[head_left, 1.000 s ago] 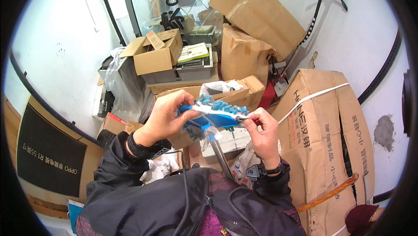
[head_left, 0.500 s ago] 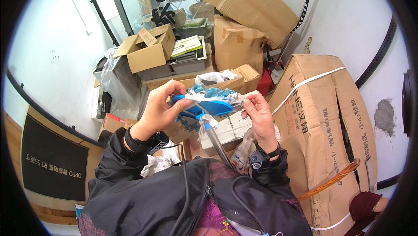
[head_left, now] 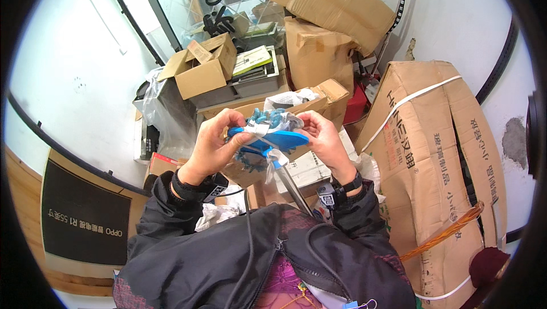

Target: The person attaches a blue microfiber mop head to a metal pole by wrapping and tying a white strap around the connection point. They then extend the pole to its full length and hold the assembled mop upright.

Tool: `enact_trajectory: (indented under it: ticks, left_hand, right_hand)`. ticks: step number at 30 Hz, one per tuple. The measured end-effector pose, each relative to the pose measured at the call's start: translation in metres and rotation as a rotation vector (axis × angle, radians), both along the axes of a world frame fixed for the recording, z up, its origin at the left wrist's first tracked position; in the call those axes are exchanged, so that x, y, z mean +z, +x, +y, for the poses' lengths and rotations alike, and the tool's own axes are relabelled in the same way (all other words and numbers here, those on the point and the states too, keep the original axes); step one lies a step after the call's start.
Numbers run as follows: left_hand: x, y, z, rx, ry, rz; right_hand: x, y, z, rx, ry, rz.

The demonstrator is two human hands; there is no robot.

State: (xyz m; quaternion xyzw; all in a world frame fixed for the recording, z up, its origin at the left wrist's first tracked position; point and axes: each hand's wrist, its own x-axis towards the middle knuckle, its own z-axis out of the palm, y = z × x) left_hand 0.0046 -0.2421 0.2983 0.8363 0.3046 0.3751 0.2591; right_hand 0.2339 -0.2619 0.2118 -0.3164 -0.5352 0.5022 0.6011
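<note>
In front of my chest is a mop head [head_left: 283, 139] with a flat blue plastic plate and teal chenille fringe. Its silver pole [head_left: 292, 186] slants down toward my body. A whitish strip [head_left: 260, 132] is wrapped across the plate, and more of it hangs knotted at the pole joint. My left hand [head_left: 219, 141] is closed on the left end of the mop head, thumb on the plate. At the other end, my right hand [head_left: 323, 141] pinches whitish material against the mop's edge; its fingertips are partly hidden.
A tall strapped carton [head_left: 424, 166] stands close on my right, with an orange-brown rod [head_left: 444, 234] before it. Open boxes [head_left: 205, 72] and large cartons [head_left: 339, 10] pile up ahead. A black-faced carton [head_left: 85, 212] leans at the left wall. Clear plastic sheeting [head_left: 168, 115] hangs nearby.
My right hand has moved left, toward the mop head, drawing the whitish material in close to its right end. The left hand keeps its grip. The view has shifted slightly.
</note>
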Motion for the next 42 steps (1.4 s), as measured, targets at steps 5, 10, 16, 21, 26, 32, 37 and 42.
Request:
enact_trajectory:
  ticks: [5, 10, 16, 21, 26, 32, 37, 42]
  left_hand:
    - [-0.004, -0.003, -0.002, 0.002, 0.058, 0.016]
    - [-0.006, -0.005, -0.005, 0.062, 0.132, -0.001]
    - [-0.005, -0.003, -0.008, 0.106, 0.152, 0.033]
    - [-0.002, -0.001, -0.009, 0.138, 0.17, 0.03]
    - [0.001, -0.002, -0.015, 0.175, 0.181, 0.021]
    - [0.005, 0.001, -0.022, 0.227, 0.239, 0.073]
    - [0.012, 0.007, -0.022, 0.144, 0.229, 0.176]
    - [0.015, 0.006, -0.015, 0.208, 0.207, 0.113]
  right_hand:
    - [0.001, -0.006, 0.011, -0.056, -0.029, -0.199]
    - [0.001, 0.0, 0.004, -0.098, -0.064, 0.121]
    - [-0.004, 0.002, -0.023, -0.146, -0.036, 0.056]
    - [-0.002, 0.003, -0.027, -0.113, -0.016, 0.069]
    - [0.001, 0.012, -0.031, -0.003, -0.141, 0.241]
    - [0.017, 0.003, -0.043, -0.041, -0.086, 0.178]
    - [0.04, -0.007, -0.043, -0.36, 0.168, -0.351]
    - [0.047, -0.027, -0.039, -0.618, 0.572, -0.807]
